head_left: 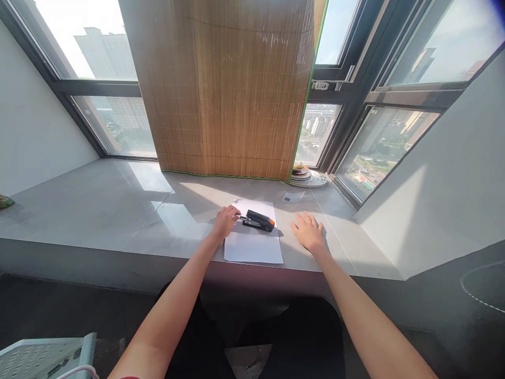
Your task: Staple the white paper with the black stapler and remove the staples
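A black stapler (pixel 258 220) with an orange end lies on white paper (pixel 254 247), its narrow end pointing left. Its upper and lower parts are spread slightly apart, and a thin metal piece shows at the left end. The fingers of my left hand (pixel 226 220) are closed at that end; a small part between the fingertips is too small to make out clearly. To the right of the paper, my right hand (pixel 309 231) rests flat on the sill with its fingers spread, holding nothing.
The grey tiled window sill (pixel 98 210) runs across the view. Behind the paper hangs a bamboo blind (pixel 232 95). A stack of plates (pixel 303 176) stands by the window corner. A small clear packet (pixel 293 197) lies nearby. A pale perforated chair (pixel 47 358) is at lower left.
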`<state>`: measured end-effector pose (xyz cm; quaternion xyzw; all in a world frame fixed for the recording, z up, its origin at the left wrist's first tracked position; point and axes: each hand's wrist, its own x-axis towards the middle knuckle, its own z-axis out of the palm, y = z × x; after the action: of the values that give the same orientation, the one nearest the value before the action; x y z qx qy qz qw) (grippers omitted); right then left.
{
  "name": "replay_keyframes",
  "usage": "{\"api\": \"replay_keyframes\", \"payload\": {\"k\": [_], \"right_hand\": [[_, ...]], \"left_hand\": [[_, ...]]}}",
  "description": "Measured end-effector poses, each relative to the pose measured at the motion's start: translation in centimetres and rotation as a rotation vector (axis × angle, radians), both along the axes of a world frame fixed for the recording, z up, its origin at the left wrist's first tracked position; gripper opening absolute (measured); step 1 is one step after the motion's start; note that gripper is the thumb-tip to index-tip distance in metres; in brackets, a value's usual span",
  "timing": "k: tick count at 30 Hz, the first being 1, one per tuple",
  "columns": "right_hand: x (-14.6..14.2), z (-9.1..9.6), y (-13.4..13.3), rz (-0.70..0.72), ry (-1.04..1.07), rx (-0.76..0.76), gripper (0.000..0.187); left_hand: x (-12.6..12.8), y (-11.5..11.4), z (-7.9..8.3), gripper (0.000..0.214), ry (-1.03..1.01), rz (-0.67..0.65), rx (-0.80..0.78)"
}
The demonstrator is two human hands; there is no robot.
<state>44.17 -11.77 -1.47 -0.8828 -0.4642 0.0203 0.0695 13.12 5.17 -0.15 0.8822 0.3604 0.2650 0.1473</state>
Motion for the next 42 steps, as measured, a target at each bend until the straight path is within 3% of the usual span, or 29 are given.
{"api": "replay_keyframes", "payload": {"k": [12, 19, 23, 27, 31, 37, 42], "right_hand": [[0.0, -0.1, 0.0, -0.002, 0.008, 0.009, 0.065], [0.0, -0.2, 0.1, 0.001, 0.021, 0.022, 0.063], [0.0, 0.1, -0.2, 0.004, 0.032, 0.081, 0.061], [-0.5, 0.9, -1.0, 0.171, 0.109, 0.360, 0.050], [-3.2, 1.4, -0.4, 0.344, 0.376, 0.577, 0.045], [-8.8, 1.3, 3.5, 0.540, 0.520, 0.643, 0.040], [-9.5, 1.3, 4.1, 0.556, 0.584, 0.639, 0.027]], "left_hand": [[-0.2, 0.1, -0.2, 0.021, -0.017, -0.018, -0.005], [-0.8, 0.0, -0.5, 0.033, -0.163, 0.031, 0.020], [-1.2, -0.4, -0.1, 0.019, -0.336, 0.084, -0.070], [-1.6, -0.6, 0.4, 0.017, -0.472, 0.160, -0.162], [-1.7, -0.7, 0.6, 0.016, -0.507, 0.169, -0.268], [-1.7, -0.5, 0.7, 0.022, -0.488, 0.183, -0.308], [-1.5, -0.5, 1.0, 0.033, -0.493, 0.074, -0.487]]}}
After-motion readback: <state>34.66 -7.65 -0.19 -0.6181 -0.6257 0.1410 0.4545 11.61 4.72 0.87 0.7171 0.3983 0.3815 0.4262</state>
